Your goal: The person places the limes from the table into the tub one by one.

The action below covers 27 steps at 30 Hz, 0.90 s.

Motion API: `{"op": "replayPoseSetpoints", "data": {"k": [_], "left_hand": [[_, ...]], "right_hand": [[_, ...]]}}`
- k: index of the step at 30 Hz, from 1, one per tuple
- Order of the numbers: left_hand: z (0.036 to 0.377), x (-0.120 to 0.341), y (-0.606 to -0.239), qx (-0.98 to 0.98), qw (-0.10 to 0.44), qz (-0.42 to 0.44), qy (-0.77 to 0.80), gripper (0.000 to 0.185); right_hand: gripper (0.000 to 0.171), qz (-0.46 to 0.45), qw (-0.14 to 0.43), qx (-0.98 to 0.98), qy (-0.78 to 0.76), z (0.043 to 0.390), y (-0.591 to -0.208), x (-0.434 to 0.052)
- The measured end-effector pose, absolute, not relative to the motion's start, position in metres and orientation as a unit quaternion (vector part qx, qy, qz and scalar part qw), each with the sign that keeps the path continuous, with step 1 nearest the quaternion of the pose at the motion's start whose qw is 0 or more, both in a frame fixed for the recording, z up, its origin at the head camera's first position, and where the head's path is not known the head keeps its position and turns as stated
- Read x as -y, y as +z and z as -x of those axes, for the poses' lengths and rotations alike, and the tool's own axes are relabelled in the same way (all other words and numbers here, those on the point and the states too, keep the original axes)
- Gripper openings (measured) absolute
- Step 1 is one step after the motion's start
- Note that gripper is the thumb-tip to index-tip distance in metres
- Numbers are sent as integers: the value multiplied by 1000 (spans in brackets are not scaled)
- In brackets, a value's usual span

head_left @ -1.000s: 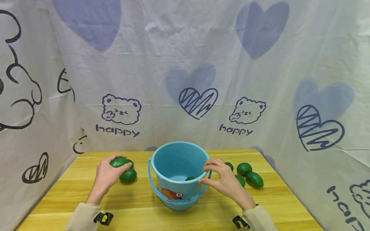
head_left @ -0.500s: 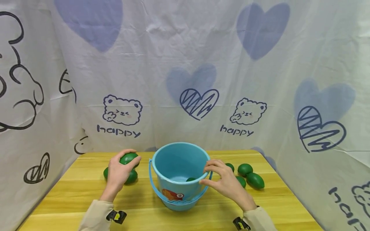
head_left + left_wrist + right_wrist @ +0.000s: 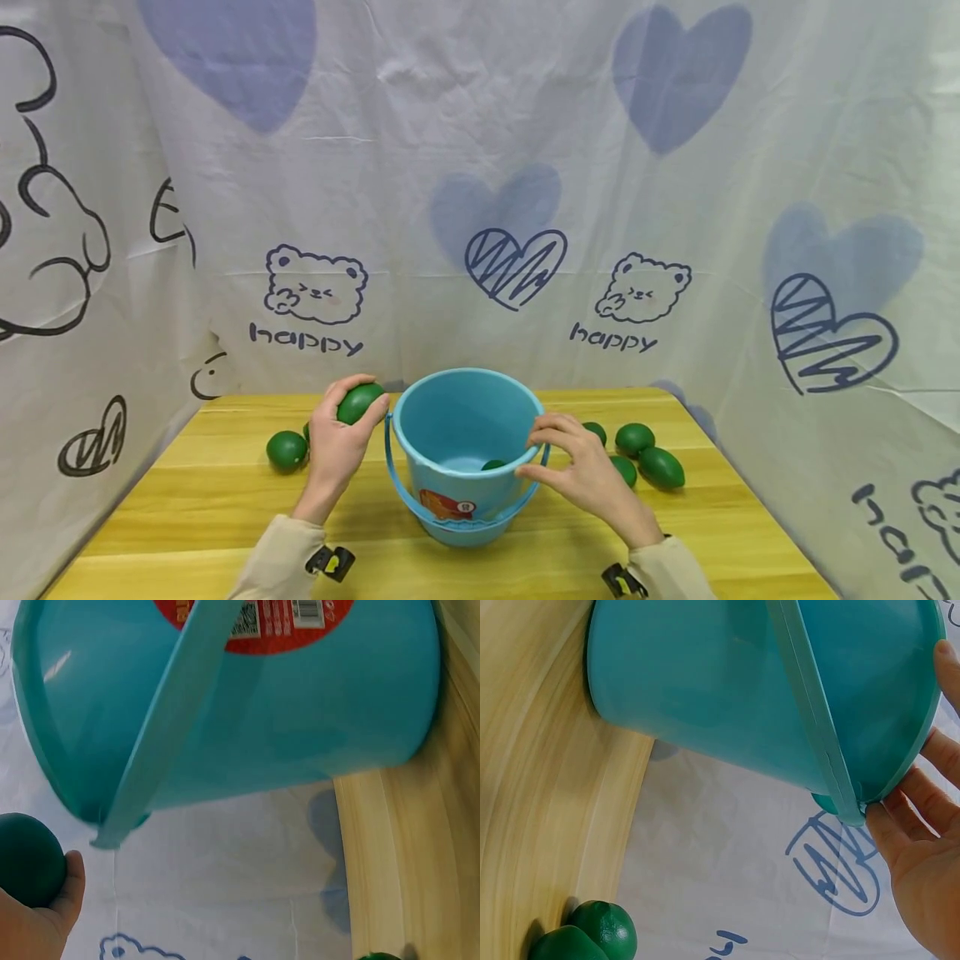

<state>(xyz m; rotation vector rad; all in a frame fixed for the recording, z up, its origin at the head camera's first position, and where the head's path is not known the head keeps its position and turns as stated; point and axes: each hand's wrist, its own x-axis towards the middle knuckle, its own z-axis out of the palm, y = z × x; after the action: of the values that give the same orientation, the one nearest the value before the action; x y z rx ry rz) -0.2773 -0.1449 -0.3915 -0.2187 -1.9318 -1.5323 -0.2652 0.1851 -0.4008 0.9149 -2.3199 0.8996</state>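
A blue plastic bucket (image 3: 465, 500) stands in the middle of the wooden table (image 3: 210, 517), with one green fruit (image 3: 492, 464) lying inside. My left hand (image 3: 339, 433) grips a green fruit (image 3: 359, 402) raised beside the bucket's left rim (image 3: 30, 742); that fruit (image 3: 26, 859) shows dark against my fingers in the left wrist view. My right hand (image 3: 573, 467) holds the bucket's right rim (image 3: 900, 780) with thumb and fingers. Another green fruit (image 3: 287, 450) lies on the table left of my left hand.
Several green fruits (image 3: 660, 467) lie on the table right of the bucket, two of them (image 3: 585, 937) low in the right wrist view. A white cloth (image 3: 480, 208) printed with hearts and bears hangs close behind and on both sides.
My left hand has lifted a green fruit off the table and carried it rightward up to the bucket's left rim. The right hand stays on the rim.
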Motion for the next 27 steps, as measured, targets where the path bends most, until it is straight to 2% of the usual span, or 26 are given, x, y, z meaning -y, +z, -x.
{"op": "replayPoseSetpoints", "data": {"k": [8, 17, 27], "left_hand": [[261, 123, -372, 730, 359, 122, -569, 34], [279, 119, -392, 743, 382, 166, -524, 43], [284, 111, -399, 764, 356, 195, -502, 44]], "right_hand": [[27, -333, 235, 851, 331, 264, -399, -184], [27, -331, 234, 853, 330, 264, -399, -183], [27, -326, 228, 854, 335, 263, -399, -185]]}}
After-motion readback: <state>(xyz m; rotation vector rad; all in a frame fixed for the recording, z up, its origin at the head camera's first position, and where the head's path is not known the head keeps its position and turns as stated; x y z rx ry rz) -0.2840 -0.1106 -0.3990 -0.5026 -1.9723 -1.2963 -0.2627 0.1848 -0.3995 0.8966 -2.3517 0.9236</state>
